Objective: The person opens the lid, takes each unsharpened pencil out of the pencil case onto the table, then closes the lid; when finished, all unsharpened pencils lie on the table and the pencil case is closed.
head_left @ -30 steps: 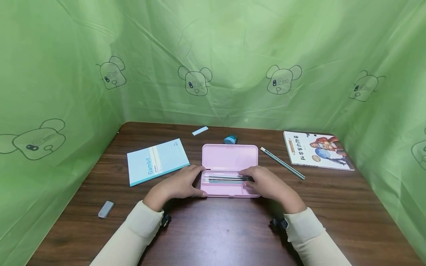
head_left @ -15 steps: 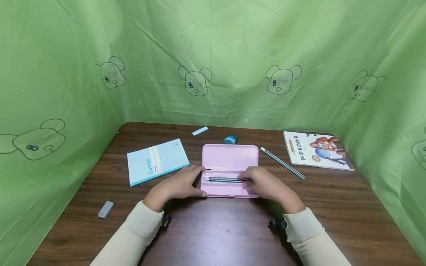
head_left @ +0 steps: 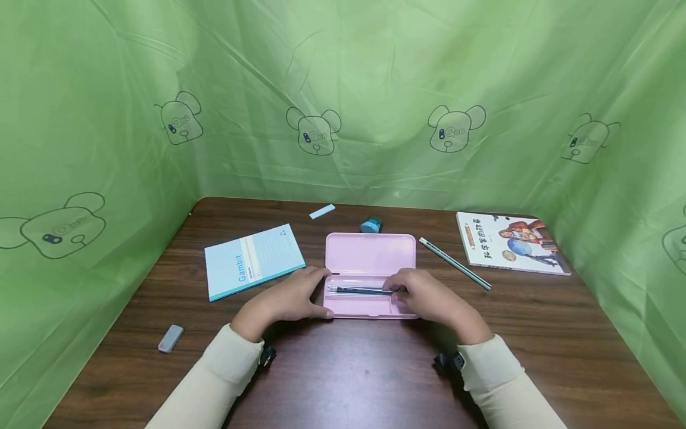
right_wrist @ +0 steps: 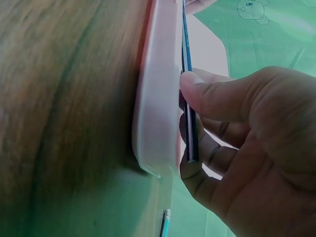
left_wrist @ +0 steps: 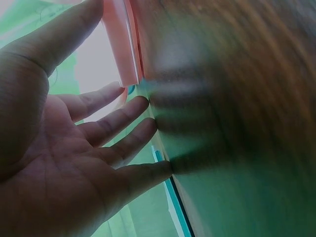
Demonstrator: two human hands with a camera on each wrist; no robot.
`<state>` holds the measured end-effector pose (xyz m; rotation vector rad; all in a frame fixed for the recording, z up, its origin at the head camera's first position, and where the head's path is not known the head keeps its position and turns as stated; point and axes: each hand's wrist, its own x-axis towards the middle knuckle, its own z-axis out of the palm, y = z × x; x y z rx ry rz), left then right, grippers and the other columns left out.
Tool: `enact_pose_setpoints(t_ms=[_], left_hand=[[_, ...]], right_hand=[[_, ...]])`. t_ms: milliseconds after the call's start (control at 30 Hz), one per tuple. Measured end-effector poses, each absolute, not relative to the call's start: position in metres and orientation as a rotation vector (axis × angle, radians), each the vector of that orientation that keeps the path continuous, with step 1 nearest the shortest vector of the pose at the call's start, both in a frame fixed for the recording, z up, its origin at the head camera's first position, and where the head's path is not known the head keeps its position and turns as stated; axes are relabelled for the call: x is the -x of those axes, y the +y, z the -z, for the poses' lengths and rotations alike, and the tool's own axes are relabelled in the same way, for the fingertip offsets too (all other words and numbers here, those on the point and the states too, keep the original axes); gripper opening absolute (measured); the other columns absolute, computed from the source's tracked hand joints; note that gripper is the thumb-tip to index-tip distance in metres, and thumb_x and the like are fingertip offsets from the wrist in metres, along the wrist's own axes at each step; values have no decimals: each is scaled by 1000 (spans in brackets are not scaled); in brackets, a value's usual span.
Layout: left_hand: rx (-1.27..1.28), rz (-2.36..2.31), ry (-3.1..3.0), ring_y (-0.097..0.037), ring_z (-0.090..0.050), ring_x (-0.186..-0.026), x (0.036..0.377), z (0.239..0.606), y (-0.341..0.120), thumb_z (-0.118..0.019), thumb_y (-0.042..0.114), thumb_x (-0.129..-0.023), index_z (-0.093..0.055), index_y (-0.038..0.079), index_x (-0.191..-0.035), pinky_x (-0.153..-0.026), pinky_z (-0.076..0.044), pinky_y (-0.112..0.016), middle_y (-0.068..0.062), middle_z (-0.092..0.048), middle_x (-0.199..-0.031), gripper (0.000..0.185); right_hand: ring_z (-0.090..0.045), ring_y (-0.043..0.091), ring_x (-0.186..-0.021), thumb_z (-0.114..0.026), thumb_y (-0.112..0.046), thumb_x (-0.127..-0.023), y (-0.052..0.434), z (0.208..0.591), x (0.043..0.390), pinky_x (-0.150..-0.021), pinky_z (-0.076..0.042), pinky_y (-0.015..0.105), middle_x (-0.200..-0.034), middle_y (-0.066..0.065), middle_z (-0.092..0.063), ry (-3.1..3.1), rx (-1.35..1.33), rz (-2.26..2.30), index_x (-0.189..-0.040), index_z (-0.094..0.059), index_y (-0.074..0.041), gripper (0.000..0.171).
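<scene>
The pencils (head_left: 360,290) have slid slightly left inside the open pink case (head_left: 370,256) on the dark wooden table (head_left: 348,381), green sheeting (head_left: 107,89) behind, pinched by the right hand (head_left: 429,298) while the left hand (head_left: 284,301), fingers relaxed, steadies the case's end.

One open pink plastic pencil case (head_left: 370,256) is lying near the middle of the brown wooden desk (head_left: 343,375), and at least two dark striped pencils (head_left: 359,290) are lying in its tray; their exact number is hard to tell. One more striped green pencil (head_left: 454,263) is lying loose toward the right edge. Two books are sitting on the desk: one light blue exercise book (head_left: 252,259) toward the left edge and one illustrated picture book (head_left: 509,241) at the far right corner. One small blue round sharpener (head_left: 371,224) and one pale blue flat eraser (head_left: 322,211) are sitting by the far edge. One grey oblong eraser (head_left: 170,338) is lying near the left edge. Two hands are showing, one left hand (head_left: 286,298) and one right hand (head_left: 429,297).
</scene>
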<state>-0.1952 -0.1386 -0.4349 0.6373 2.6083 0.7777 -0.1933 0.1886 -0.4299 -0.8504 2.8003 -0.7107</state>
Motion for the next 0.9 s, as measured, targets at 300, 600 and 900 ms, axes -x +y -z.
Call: enact_pose_setpoints(t_ms=[300, 600, 900], left_hand=[[-648, -769, 2610, -37, -47, -159, 195, 434, -137, -92, 40, -94, -51, 3, -163, -132, -40, -55, -19, -53, -167, 88], [-640, -764, 2618, -37, -46, -159, 195, 434, -137, -92, 41, -94, -51, 4, -163, -132, -40, -56, -18, -52, -168, 89], [-649, -760, 2621, -38, -46, -159, 193, 434, -140, -91, 42, -94, -51, 4, -163, -132, -40, -55, -19, -52, -168, 88]], right_hand=[[-74, 20, -98, -77, 5, -99, 229, 410, 199, -86, -63, 40, -107, 9, -82, 2883, 703, 950, -118, -83, -7, 23], [-70, 26, -90, -75, -2, -104, 301, 398, 207, -72, -50, 35, -102, 18, -80, 3114, 266, 923, -127, -78, -1, 23], [-75, 35, -95, -73, 1, -101, 309, 429, 219, -88, -58, 58, -100, 18, -81, 3042, 251, 789, -119, -77, 2, 18]])
